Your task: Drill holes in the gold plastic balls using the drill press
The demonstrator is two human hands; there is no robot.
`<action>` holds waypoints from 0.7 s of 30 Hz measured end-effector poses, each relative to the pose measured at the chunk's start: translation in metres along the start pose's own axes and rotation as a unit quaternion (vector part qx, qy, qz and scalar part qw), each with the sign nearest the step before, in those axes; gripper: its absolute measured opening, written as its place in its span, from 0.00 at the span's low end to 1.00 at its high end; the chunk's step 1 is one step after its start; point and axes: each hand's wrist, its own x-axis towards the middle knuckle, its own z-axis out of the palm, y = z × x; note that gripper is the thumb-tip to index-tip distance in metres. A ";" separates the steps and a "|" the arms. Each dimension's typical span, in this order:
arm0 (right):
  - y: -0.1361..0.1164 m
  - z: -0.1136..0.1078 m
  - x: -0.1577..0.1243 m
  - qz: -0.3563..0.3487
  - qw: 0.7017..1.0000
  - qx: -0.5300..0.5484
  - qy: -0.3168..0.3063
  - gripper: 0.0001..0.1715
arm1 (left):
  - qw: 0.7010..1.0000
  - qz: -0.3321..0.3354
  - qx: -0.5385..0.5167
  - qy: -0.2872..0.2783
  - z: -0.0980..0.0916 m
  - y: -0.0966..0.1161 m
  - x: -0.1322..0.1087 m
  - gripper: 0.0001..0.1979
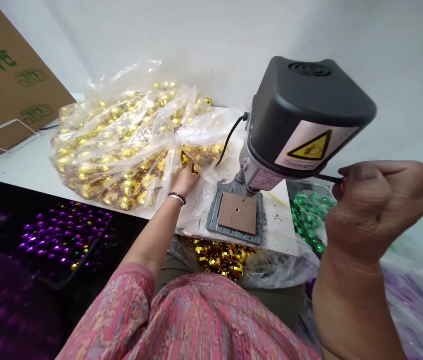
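My left hand (185,181) reaches into the mouth of a big clear plastic bag (155,145), among shiny gold faceted balls (131,187). Its fingertips are hidden by the balls and the plastic, so I cannot see whether they grip one. On the right, my right hand (372,210) is closed around the end of the feed lever (327,178) of a small drill press (305,105). The drill bit (246,198) points down over a brown square board (238,214) with a hole in it, lying on the grey press base (214,212).
A printed cardboard box (9,85) stands at the left of the white table (20,162). Below the front edge, gold balls (230,257) sit in plastic near my lap. Purple balls (61,235) lie lower left, green ones (307,215) at right. A black cable (228,137) runs behind the press.
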 end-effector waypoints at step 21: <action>-0.024 0.006 0.039 0.009 0.999 -0.017 -0.039 0.17 | 0.777 -0.048 -0.571 -0.259 -0.011 0.012 -0.135 0.39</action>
